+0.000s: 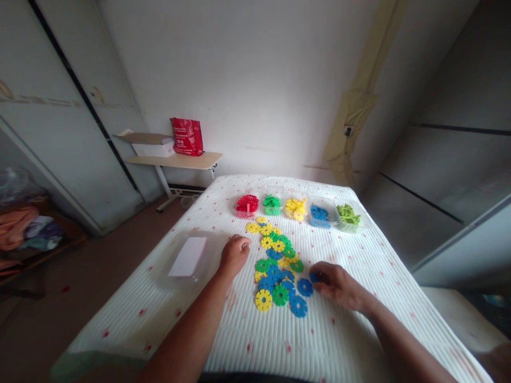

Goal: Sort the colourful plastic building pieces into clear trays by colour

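Snowflake discs [279,268] lie flat in a strip running away from you; your right hand [337,284] pinches a blue disc [315,277], left hand [235,254] rests loosely curled, empty.

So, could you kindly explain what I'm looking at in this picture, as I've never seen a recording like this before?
There is no machine here: a camera worn on a person's head looks down at their two bare hands over a white cloth-covered table. In the middle lies a pile of flat toothed plastic discs, yellow, green and blue. Behind it, a row of clear tubs holds pieces by colour. A clear lidded box lies at the left. The left hand rests curled beside the pile; the right hand pinches a blue disc.
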`<state>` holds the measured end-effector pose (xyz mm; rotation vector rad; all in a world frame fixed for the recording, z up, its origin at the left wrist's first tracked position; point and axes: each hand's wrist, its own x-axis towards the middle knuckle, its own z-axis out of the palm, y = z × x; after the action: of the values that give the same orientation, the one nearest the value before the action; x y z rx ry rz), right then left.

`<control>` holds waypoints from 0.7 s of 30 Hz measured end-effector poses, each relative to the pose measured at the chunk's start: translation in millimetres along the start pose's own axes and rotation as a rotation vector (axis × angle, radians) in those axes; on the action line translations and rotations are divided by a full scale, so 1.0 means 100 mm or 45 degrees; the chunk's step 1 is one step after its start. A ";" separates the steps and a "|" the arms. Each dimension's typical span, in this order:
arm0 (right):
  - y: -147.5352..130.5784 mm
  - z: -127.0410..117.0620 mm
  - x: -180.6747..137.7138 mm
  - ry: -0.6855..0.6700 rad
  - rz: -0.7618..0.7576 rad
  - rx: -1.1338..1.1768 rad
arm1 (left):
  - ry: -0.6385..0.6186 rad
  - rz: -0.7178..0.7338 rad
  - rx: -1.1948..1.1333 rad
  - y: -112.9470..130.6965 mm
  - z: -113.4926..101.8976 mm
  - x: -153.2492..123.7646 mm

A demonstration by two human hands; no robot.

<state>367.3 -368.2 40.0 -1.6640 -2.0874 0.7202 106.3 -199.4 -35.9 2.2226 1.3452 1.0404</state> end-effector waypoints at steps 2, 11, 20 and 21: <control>-0.06 0.01 -0.06 0.001 0.007 0.049 | 0.000 -0.002 -0.002 0.00 0.00 0.00; -0.39 0.54 -0.11 -0.016 0.082 -0.517 | -0.020 -0.005 0.024 0.01 0.00 0.00; -0.42 0.53 -0.01 -0.068 0.028 -0.663 | -0.028 -0.012 0.011 0.00 0.01 0.00; -0.44 0.46 -0.01 -0.096 0.033 -0.611 | -0.032 -0.014 0.015 0.00 0.01 0.00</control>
<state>306.6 -383.9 29.3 -1.9295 -2.4350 0.3015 107.0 -199.2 -36.3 2.2268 1.3551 0.9997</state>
